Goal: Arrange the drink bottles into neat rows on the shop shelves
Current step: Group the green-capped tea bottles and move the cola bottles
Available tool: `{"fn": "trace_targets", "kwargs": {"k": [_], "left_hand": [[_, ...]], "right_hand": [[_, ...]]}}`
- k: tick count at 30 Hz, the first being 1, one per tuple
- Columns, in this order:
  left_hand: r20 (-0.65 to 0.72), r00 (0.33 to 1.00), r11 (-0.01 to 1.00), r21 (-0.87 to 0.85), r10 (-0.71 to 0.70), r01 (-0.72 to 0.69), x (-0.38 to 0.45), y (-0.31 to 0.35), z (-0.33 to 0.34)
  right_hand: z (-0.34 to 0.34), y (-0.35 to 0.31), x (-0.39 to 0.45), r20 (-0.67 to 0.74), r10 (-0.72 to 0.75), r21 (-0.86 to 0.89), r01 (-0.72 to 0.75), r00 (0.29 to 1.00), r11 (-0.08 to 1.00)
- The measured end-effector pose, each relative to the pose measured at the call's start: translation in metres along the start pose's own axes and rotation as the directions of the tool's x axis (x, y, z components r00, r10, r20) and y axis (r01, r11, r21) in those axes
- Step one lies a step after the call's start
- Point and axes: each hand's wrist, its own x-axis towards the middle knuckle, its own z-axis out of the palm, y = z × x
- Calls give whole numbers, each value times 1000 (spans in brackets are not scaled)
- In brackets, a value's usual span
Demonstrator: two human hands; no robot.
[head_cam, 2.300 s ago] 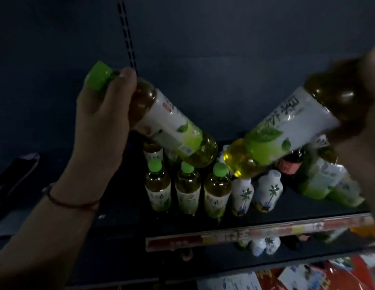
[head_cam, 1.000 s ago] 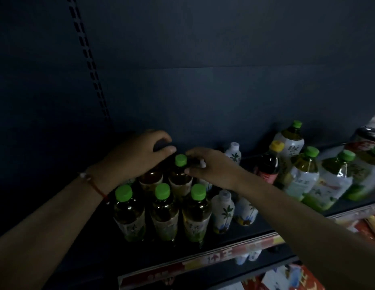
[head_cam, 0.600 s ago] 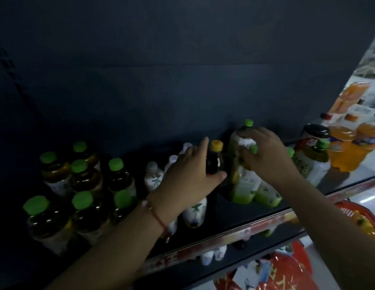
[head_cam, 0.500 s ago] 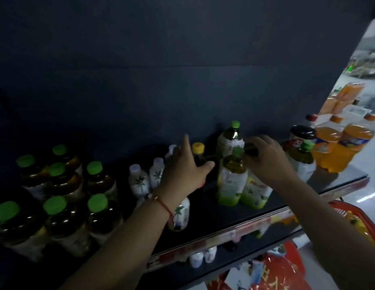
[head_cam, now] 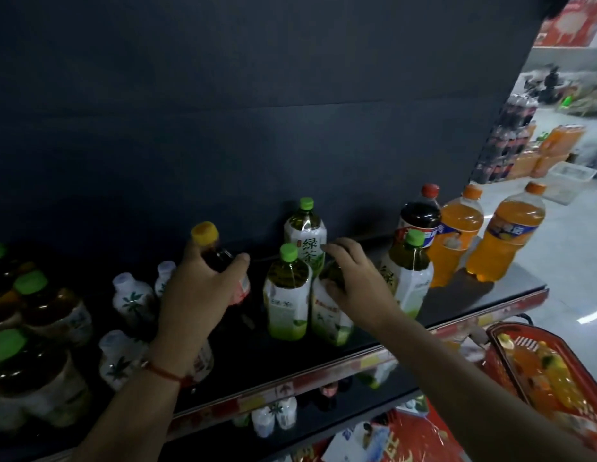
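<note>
My left hand (head_cam: 198, 295) grips a dark drink bottle with a yellow cap (head_cam: 207, 238) around its neck and shoulder on the dark shelf (head_cam: 290, 361). My right hand (head_cam: 353, 278) grips the top of a green tea bottle (head_cam: 330, 318), hiding its cap. Beside it stand a green-capped tea bottle (head_cam: 287, 295), a taller one behind (head_cam: 305, 235) and another to the right (head_cam: 410, 271). Several green-capped tea bottles (head_cam: 33, 328) stand in rows at the left. Small white bottles (head_cam: 132, 300) stand between them and my left hand.
A cola bottle (head_cam: 420, 215) and two orange soda bottles (head_cam: 460, 235) (head_cam: 510, 235) stand at the shelf's right end. A red basket (head_cam: 540, 371) with drinks hangs low right. A lower shelf (head_cam: 273, 418) holds small white bottles. The dark back panel (head_cam: 257, 128) rises behind.
Both hands left the green-capped rows at the left and moved right. My left hand has closed round the yellow-capped bottle; my right hand has settled on a green tea bottle's top.
</note>
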Motion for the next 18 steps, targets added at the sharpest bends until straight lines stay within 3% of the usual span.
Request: {"fn": "trace_targets", "kwargs": {"k": [4, 7, 10, 12, 13, 15, 17, 18], "left_hand": [[-76, 991, 989, 107, 108, -100, -26, 51, -28], [-11, 991, 991, -25, 130, -130, -30, 78, -24], [41, 992, 973, -204, 122, -111, -22, 95, 0], [37, 993, 948, -305, 108, -91, -19, 104, 18], [32, 996, 928, -365, 88, -70, -18, 106, 26], [19, 999, 886, -462, 41, -27, -16, 106, 39], [12, 1000, 860, -510, 2, 5, -14, 102, 46], [7, 1000, 848, -530, -13, 14, -14, 101, 47]], "right_hand": [[-13, 0, -2, 66, -5, 89, -1, 998, 996], [-48, 1, 9, 135, 41, 276, -78, 990, 958], [-95, 24, 38, -135, 167, 328, -115, 977, 938], [-121, 57, 64, -326, 295, 264, -213, 898, 941], [-129, 74, 76, -332, 392, 276, -309, 858, 910], [-132, 103, 95, -199, 545, 289, -482, 815, 827], [-120, 118, 103, -73, 591, 174, -573, 803, 801], [-112, 123, 105, -84, 584, 110, -575, 808, 811]]}}
